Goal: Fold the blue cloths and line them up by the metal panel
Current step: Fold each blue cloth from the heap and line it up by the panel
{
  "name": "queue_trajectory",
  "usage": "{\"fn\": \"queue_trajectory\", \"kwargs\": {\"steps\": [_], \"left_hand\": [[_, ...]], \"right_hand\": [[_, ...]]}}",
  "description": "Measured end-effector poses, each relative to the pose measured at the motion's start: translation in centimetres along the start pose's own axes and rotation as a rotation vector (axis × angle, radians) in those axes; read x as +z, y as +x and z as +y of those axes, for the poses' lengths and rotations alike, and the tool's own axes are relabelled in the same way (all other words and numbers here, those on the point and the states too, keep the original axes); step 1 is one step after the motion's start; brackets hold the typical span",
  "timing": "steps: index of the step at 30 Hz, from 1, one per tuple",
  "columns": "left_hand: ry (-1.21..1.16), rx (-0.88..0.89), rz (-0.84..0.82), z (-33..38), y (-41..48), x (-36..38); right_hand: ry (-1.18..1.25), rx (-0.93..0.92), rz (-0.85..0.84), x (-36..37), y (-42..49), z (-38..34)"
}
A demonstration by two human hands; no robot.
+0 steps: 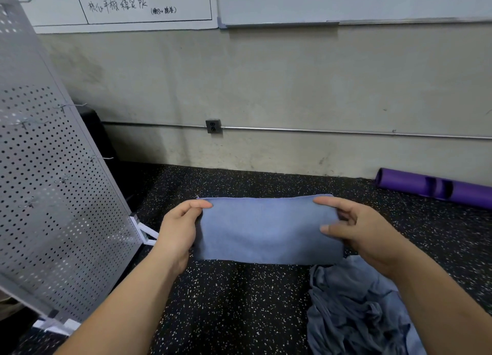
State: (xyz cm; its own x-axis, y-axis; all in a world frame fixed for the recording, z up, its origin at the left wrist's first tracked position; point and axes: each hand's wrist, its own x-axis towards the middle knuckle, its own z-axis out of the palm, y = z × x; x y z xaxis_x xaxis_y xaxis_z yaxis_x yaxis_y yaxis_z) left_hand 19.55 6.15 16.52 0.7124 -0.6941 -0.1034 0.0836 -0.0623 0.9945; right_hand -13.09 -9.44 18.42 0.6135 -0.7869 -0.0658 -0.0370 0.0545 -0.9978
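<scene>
Bare concrete wall (266, 74) fills the upper half of the frame, and black speckled floor (239, 301) fills the lower half. A perforated metal panel (53, 194) leans along the left edge, with small wire hooks (98, 158) sticking out of it. Two whiteboards hang at the top: one with handwriting (133, 5) at upper left and a plain one (346, 0) at upper right.

A loose pile of blue-grey cloths (354, 309) lies crumpled on the floor at lower right, partly under the right forearm. Just above it, in the middle of the frame, a folded blue cloth (266, 229) is held stretched flat between both hands, to the right of the panel's lower corner and apart from it. Whether its lower edge touches the floor cannot be told.

The left hand (178, 229) pinches the cloth's upper left corner, thumb on top. The right hand (364, 229) grips the right end, its fingers (335, 204) curled over the top edge and the thumb on the front face.

A purple rolled mat (415, 185) lies against the wall at right. A thin pipe (346, 131) runs along the wall to a small outlet box (213, 126).
</scene>
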Motion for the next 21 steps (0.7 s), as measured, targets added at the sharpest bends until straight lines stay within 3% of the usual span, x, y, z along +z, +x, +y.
{"fn": "queue_trajectory", "kwargs": {"steps": [6,12,17,21], "left_hand": [[0.0,0.044,-0.313,-0.8,-0.5,-1.0],[0.038,-0.086,-0.382,-1.6,-0.7,-2.1],[-0.005,-0.178,-0.401,-1.8,-0.5,-2.6],[-0.126,-0.26,-0.417,-1.6,-0.3,-2.8]], "right_hand": [[-0.139,0.033,-0.022,-1.2,-0.2,0.5],[-0.29,0.151,0.004,-1.0,-0.7,0.7],[-0.137,0.099,0.097,-0.9,-0.6,0.6],[0.016,0.097,0.051,-1.4,-0.9,0.3]]}}
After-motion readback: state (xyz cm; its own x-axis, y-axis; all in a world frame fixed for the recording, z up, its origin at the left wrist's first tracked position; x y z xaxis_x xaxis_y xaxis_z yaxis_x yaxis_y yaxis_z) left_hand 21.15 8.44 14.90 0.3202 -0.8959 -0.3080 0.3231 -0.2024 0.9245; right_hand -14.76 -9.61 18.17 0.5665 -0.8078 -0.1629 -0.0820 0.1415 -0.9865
